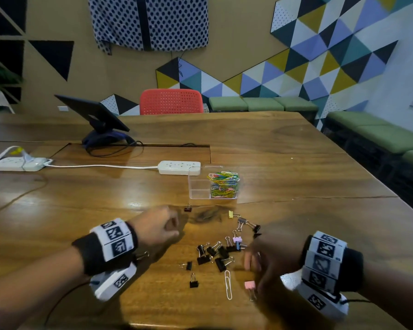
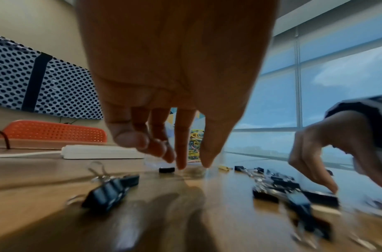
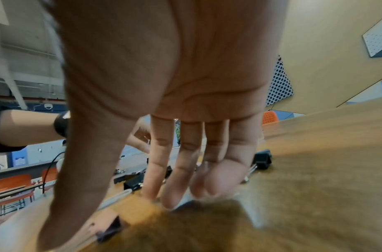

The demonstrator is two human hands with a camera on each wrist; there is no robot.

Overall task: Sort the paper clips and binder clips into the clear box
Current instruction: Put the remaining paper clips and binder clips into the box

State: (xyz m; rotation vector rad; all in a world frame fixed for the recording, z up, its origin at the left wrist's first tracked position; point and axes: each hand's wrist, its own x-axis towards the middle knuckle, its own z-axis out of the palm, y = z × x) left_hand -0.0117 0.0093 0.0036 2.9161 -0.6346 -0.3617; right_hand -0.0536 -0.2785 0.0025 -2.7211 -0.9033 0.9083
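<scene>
The clear box (image 1: 197,186) stands mid-table, its right compartment full of coloured paper clips (image 1: 224,184). Several black binder clips (image 1: 215,254) lie scattered in front of it, with a pink one (image 1: 249,285), a yellow one (image 1: 231,214) and a large white paper clip (image 1: 228,284). My left hand (image 1: 172,231) hovers left of the pile, fingers hanging loosely and holding nothing. In the left wrist view my left hand's (image 2: 194,164) fingertips hang just above a lone black clip (image 2: 166,170). My right hand (image 1: 254,272) reaches down with straight fingers (image 3: 164,196) touching the table at the pile's right edge.
Two white power strips (image 1: 179,167) (image 1: 19,163) and their cables lie behind and left of the box. A tilted screen on a stand (image 1: 98,120) and a red chair (image 1: 171,102) are at the far side. Another black clip (image 1: 142,255) lies under my left wrist.
</scene>
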